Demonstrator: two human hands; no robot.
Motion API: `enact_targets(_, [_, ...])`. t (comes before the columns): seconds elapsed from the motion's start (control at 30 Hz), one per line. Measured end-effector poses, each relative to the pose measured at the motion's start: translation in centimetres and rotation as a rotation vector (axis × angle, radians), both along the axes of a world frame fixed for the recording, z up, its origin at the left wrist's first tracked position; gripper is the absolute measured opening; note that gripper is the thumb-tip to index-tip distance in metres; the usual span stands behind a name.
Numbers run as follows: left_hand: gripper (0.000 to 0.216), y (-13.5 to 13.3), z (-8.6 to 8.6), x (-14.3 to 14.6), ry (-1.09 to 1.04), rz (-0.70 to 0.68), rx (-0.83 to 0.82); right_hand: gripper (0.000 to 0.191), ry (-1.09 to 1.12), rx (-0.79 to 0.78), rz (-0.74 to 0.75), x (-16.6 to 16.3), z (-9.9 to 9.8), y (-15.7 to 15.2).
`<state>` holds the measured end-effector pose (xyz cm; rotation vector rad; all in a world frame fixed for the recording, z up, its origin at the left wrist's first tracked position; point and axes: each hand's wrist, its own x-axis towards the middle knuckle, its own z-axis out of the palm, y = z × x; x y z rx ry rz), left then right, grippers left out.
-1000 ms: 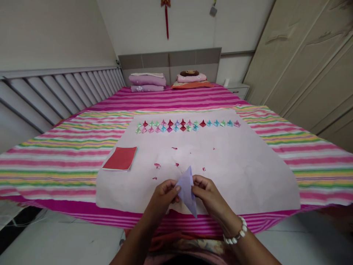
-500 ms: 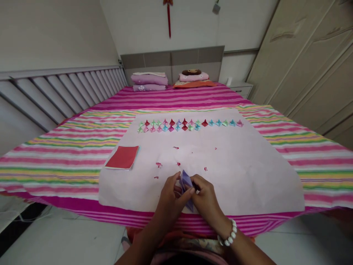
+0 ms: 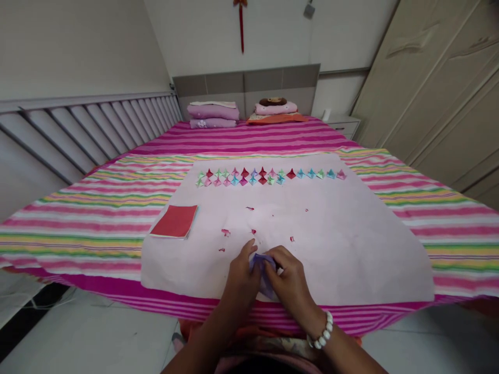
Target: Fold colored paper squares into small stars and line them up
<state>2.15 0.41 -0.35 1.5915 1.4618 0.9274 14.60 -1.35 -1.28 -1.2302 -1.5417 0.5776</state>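
Observation:
A partly folded sheet of purple origami paper (image 3: 266,283) is held between both hands, low over the near edge of a large pale sheet (image 3: 335,244). My left hand (image 3: 244,275) grips its left side, thumb pressed on the paper and index finger raised. From the right, my right hand (image 3: 286,272) pinches it with thumb and forefinger; a white bead bracelet circles that wrist. Fingers cover much of the folds. To the left lies a stack of square paper (image 3: 175,222) with red on top.
Two rows of small folded paper pieces (image 3: 244,176) in several colours line the far part of the sheet. Red scraps (image 3: 225,232) lie scattered nearer me. Striped bedding (image 3: 89,208) surrounds the sheet, and folded quilts (image 3: 213,112) are stacked by the headboard (image 3: 224,85).
The purple paper has turned and its upper end has opened out, where before it stood as a narrow pointed shape. Both thumbs have shifted on it. The view has moved slightly.

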Motion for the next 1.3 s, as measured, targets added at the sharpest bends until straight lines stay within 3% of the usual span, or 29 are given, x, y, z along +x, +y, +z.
enact_targets(0.2, [0.053,0.1,-0.5,-0.3,-0.296,-0.025,-0.136,0.029,0.182,-0.04,-0.006,0.5,-0.6,0.4])
enact_targets(0.4, [0.033,0.4,0.2,-1.1,-0.585,-0.044,-0.234,0.028,0.366,-0.057,0.032,1.2,-0.7,0.8])
enact_targets(0.53, [0.043,0.5,1.2,-1.9,-0.627,-0.121,-0.359,0.024,0.378,-0.065,0.043,1.4,-0.4,0.5])
enact_targets(0.67, [0.058,0.2,1.5,-2.6,-0.606,-0.178,-0.378,0.023,0.398,-0.096,0.087,1.8,-0.2,0.2])
enact_targets(0.83, [0.066,-0.3,1.7,-3.1,-0.541,-0.25,-0.206,0.028,0.699,-0.325,0.121,2.1,-0.1,0.3])
enact_targets(1.0, [0.06,-0.8,2.7,-2.8,-0.598,-0.369,-0.26,0.027,0.755,-0.505,0.146,1.4,0.5,0.6])
enact_targets(1.2, [0.051,-0.1,2.1,-2.0,-0.583,-0.122,-0.215,0.028,0.712,-0.489,0.152,0.7,0.7,0.5])
enact_targets(1.3, [0.024,0.3,1.7,-1.7,-0.462,-0.083,-0.184,0.027,0.696,-0.5,0.189,0.5,0.7,0.4])
